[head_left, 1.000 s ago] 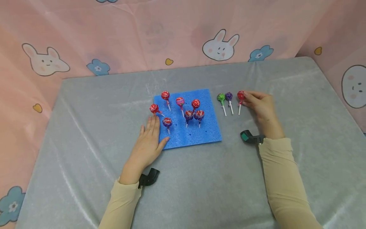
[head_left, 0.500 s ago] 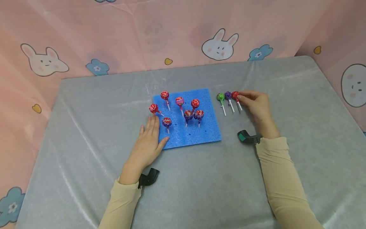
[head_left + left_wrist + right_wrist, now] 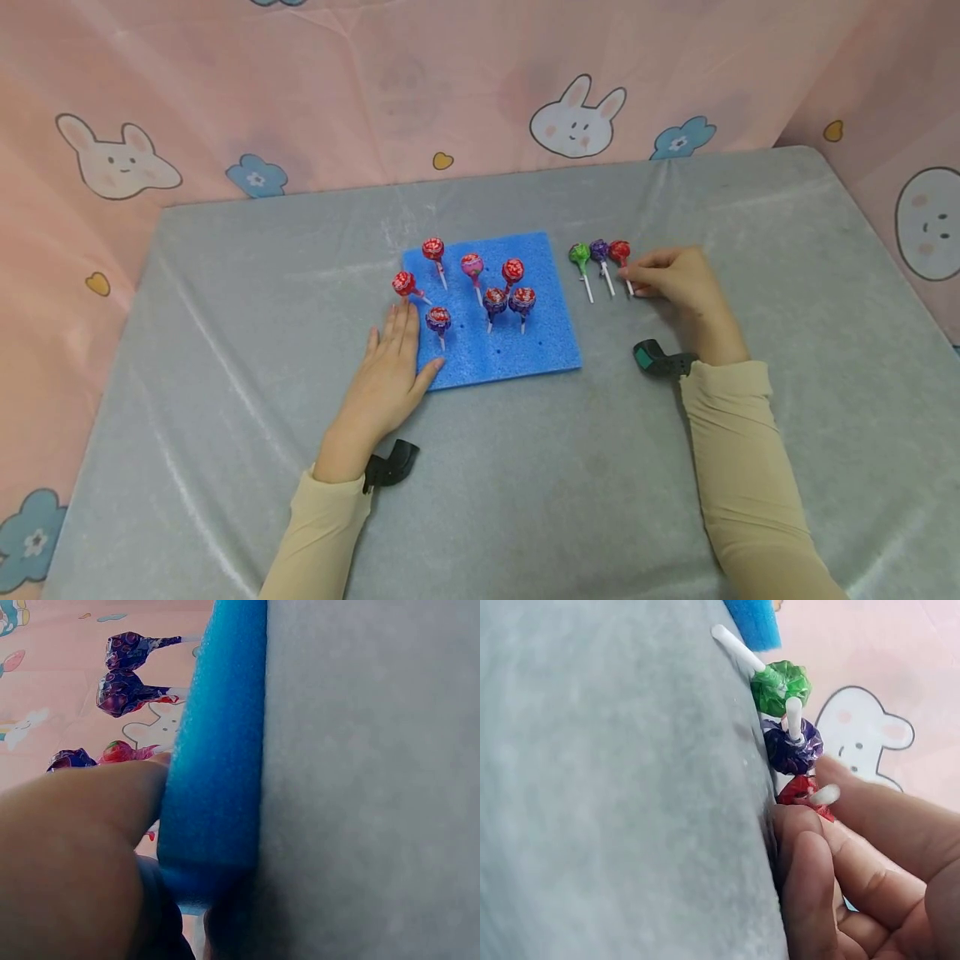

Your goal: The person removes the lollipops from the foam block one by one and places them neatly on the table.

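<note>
My left hand [image 3: 386, 375] lies along the left edge of a blue foam board [image 3: 517, 350], fingers straight and thumb at the near corner. In the left wrist view, the foam's side [image 3: 217, 750] stands beside that hand. Several wrapped lollipops stick up from the board, including a pink one [image 3: 472, 265] and a purple-red one [image 3: 438, 318]. Right of the board my right hand [image 3: 678, 283] pinches a red lollipop [image 3: 619, 251] low near its stick. In the right wrist view, the red wrapper [image 3: 799, 789] shows between thumb and fingers.
A green lollipop [image 3: 579, 255] and a purple lollipop [image 3: 599, 251] lie side by side, just left of the red one. Small holes dot the foam. Grey cloth [image 3: 525, 483] covers the table; a pink patterned curtain [image 3: 337, 100] hangs behind.
The red lollipop has moved left, now lying beside the purple one. My right hand has slid from its head down towards the stick. The left hand stays put.
</note>
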The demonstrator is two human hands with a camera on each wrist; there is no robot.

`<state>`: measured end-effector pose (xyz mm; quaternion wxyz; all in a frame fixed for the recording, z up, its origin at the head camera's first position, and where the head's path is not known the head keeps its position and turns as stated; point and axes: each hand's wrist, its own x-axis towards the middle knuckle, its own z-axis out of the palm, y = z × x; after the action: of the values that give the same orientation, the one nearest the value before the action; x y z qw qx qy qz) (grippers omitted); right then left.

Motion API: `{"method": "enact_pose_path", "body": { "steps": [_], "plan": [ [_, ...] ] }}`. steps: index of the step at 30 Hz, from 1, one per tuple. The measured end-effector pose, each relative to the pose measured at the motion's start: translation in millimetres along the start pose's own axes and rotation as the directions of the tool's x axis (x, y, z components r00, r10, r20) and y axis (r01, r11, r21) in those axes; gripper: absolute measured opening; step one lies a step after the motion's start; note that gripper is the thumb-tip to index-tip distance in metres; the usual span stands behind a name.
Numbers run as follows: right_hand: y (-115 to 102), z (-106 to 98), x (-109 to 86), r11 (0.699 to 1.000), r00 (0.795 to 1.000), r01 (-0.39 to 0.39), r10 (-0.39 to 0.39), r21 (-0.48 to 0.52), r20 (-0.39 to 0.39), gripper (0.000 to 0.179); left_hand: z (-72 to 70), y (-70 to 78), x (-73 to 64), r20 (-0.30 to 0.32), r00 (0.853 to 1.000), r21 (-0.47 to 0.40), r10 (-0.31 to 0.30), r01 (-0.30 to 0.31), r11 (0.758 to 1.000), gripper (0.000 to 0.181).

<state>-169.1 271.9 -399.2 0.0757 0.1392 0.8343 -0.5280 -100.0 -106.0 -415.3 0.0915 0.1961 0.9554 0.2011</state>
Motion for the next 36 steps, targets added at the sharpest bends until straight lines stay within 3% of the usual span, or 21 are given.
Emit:
{"method": "enact_pose_path", "body": {
  "steps": [6, 15, 23, 31, 36],
  "plan": [
    [0.9, 3.3, 1.6, 0.999, 0.999, -0.011, 0.013, 0.040, -0.050, 0.011, 0.3, 0.5, 0.5, 0.007, 1.000, 0.001, -0.005, 0.005, 1.000, 0.076],
    [-0.7, 7.0, 2.7, 1.000, 0.997, 0.013, -0.014, -0.004, -0.078, 0.026, -0.7, 0.3, 0.5, 0.011, 1.000, 0.002, -0.008, 0.008, 1.000, 0.077],
    [1.7, 2.1, 1.5, 1.000, 0.997, 0.024, -0.025, -0.010, -0.079, 0.020, -1.4, 0.7, 0.9, 0.015, 1.000, 0.009, -0.008, 0.008, 1.000, 0.077],
    [-9.8, -1.9, -4.8, 0.994, 0.996, 0.027, -0.036, -0.108, -0.082, 0.042, -1.1, 0.9, 1.4, 0.012, 1.000, 0.002, -0.011, 0.011, 1.000, 0.077],
    [-18.5, 0.1, -10.8, 0.994, 0.995, 0.083, -0.087, -0.072, -0.055, 0.044, -0.8, 0.6, 1.3, 0.012, 1.000, 0.002, -0.012, 0.012, 1.000, 0.077]
  ]
}}
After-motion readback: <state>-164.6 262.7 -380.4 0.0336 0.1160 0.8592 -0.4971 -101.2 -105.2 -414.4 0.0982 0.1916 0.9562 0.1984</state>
